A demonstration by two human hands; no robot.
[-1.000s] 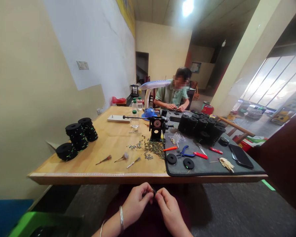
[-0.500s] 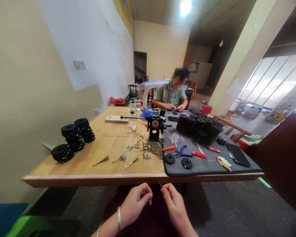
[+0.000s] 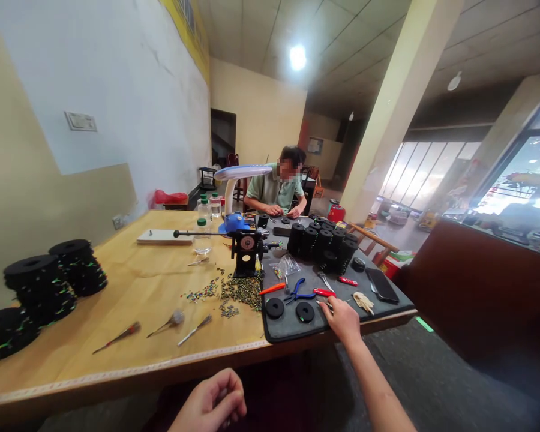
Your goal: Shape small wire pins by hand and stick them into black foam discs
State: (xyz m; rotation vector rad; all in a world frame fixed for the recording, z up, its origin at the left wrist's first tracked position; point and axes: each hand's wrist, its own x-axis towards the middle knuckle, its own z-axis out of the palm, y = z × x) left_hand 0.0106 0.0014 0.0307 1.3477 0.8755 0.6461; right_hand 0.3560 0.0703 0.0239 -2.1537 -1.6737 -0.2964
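My left hand point(image 3: 218, 397) is in front of the table edge, its fingers curled in with the thumb against them. Whatever it may hold is too small or hidden to make out. Over the front of the grey mat point(image 3: 282, 331), my right hand point(image 3: 343, 319) has thumb and forefinger pinched together. A thin tip shows at the pinch, but its kind is unclear. Close to those fingers lie a red-handled tool point(image 3: 324, 293), blue-handled pliers point(image 3: 302, 294) and a black foam spool point(image 3: 305, 312). A crumpled pale glove point(image 3: 363, 302) lies just right of the hand.
Black foam spools stack at left point(image 3: 77, 270) and on the mat point(image 3: 324, 243). Small striped beads point(image 3: 243, 292) spread beside a black hand-cranked device point(image 3: 246, 252). Several brushes, one grey-tipped point(image 3: 173, 321), lie in front. A lamp point(image 3: 230, 198), bottles and a seated person point(image 3: 274, 195) are beyond.
My right hand has moved from in front of the table, beside my left, out over the mat. My left hand stays low and curled. The view has turned right and tilted up.
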